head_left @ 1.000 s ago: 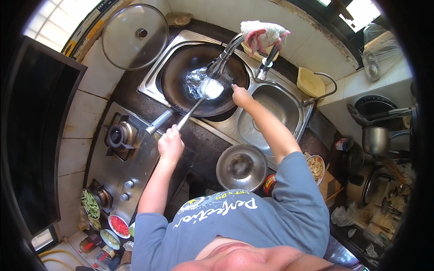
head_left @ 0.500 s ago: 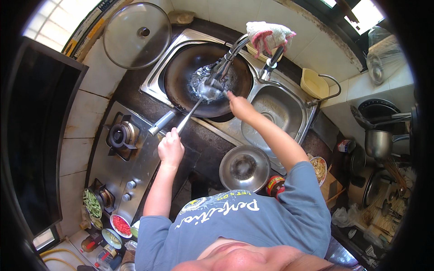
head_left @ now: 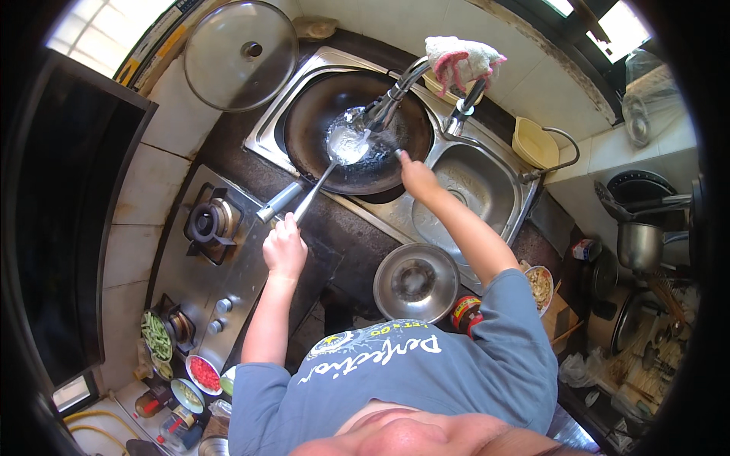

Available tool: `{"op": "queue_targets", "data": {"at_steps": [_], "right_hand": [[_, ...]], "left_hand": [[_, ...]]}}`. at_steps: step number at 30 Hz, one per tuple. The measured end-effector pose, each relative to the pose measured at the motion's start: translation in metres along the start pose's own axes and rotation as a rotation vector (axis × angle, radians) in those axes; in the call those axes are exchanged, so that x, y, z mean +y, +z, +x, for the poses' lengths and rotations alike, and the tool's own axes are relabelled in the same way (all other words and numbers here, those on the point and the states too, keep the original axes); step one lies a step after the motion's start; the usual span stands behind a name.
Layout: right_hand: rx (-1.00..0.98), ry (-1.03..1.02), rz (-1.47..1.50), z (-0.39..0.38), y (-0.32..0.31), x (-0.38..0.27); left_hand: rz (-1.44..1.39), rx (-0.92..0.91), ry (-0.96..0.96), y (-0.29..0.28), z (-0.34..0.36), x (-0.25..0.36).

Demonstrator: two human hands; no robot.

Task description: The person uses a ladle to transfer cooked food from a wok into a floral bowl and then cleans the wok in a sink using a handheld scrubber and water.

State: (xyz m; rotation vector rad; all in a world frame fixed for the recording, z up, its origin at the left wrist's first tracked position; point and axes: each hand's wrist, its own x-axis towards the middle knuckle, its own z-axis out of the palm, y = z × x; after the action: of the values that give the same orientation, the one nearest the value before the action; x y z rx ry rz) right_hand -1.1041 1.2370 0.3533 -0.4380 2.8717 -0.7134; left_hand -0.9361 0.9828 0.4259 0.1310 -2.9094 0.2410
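My left hand (head_left: 284, 247) is closed around the handle of a metal ladle (head_left: 348, 146). The ladle's shiny bowl hangs inside a large dark wok (head_left: 308, 148), under the running tap (head_left: 395, 91). My right hand (head_left: 419, 179) grips the short handle of a scrub brush (head_left: 391, 140). The brush's head is dark and blurred, to the right of the ladle bowl and apart from it. The wok rests over the left sink basin, with its grey handle (head_left: 279, 202) pointing toward the stove. Water shows in the wok's bottom.
The right sink basin (head_left: 468, 186) is beside the wok. A metal bowl (head_left: 416, 283) and a red-lidded jar (head_left: 467, 313) stand near my body. At left are a gas stove (head_left: 251, 258), a glass lid (head_left: 242, 72) and bowls of chopped red (head_left: 204, 374) and green food (head_left: 157, 336).
The scrub brush has moved right, from the ladle bowl to beside it. The ladle bowl has shifted slightly up, its inside now showing. The whole view has shifted a little to the right.
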Motion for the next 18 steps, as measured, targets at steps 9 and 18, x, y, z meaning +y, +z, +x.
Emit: {"op": "queue_targets", "data": {"at_steps": [9,18], "right_hand": [[-0.013,-0.069,-0.044,0.029,0.015,-0.023],[0.199,-0.073,0.224,0.009,-0.008,0.01]], "left_hand": [[-0.048,0.02,0.009,-0.003,-0.001,0.005],[-1.892,-0.927,-0.797,0.013,-0.001,-0.014]]}}
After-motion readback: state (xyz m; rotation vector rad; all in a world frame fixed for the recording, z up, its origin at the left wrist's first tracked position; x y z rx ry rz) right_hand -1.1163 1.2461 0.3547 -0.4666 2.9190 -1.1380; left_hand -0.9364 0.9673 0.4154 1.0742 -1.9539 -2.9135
